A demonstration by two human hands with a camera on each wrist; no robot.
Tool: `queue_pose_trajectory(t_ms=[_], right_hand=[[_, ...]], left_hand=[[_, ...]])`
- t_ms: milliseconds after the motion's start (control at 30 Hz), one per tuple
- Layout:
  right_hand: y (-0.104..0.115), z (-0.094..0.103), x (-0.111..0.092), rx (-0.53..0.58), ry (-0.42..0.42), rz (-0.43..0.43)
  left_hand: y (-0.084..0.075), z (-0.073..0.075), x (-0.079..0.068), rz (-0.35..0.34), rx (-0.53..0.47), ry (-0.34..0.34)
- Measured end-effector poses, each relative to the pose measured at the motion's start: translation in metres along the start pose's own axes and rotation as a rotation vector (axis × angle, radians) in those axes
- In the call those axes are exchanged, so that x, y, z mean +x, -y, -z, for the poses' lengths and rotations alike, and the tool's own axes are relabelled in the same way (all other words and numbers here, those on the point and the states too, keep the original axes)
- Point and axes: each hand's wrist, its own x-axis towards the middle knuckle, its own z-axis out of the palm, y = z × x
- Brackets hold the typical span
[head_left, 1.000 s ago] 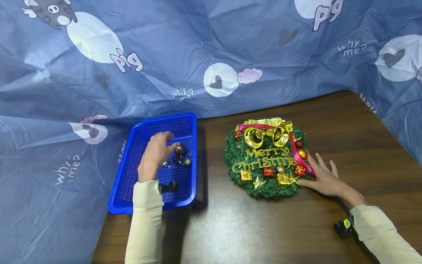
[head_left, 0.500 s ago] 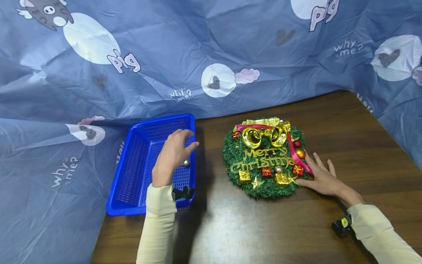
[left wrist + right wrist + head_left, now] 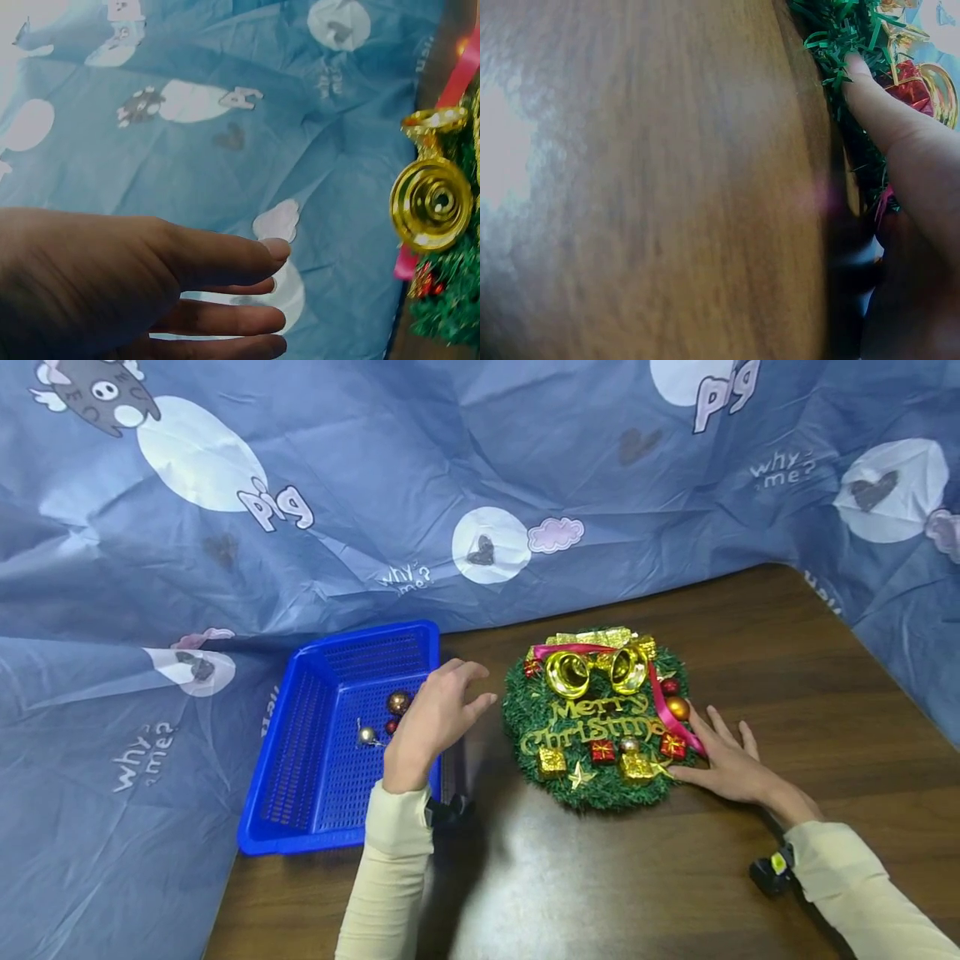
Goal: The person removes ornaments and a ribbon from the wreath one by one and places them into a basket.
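Green wreath (image 3: pixel 596 789) w/ 2 gold bells (image 3: pixel 567 674), pink ribbon (image 3: pixel 661 700); R hand (image 3: pixel 727 768) spread, touching edge; L hand (image 3: pixel 435 717) loosely spread.

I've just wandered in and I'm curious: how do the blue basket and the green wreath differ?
The basket is blue and rectangular; the wreath is green and roundish. The basket holds a few baubles inside; the wreath wears ornaments on its face. Both rest on the wooden table.
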Motion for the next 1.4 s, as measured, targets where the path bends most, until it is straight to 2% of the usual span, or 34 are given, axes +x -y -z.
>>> queue_pose_trajectory(t_ms=[500,967,1400], right_hand=[[-0.002,-0.002,0.001,0.002,-0.020,0.009],[-0.002,-0.002,0.001,-0.001,-0.003,0.001],[-0.001,0.000,0.000,0.006,0.003,-0.009]], left_hand=[[-0.041,-0.027,0.020,-0.083,-0.034,0.131],[-0.066,-0.052,0.032,-0.142,0.031,0.260],[-0.088,-0.089,0.040,-0.283,0.092,0.350]])
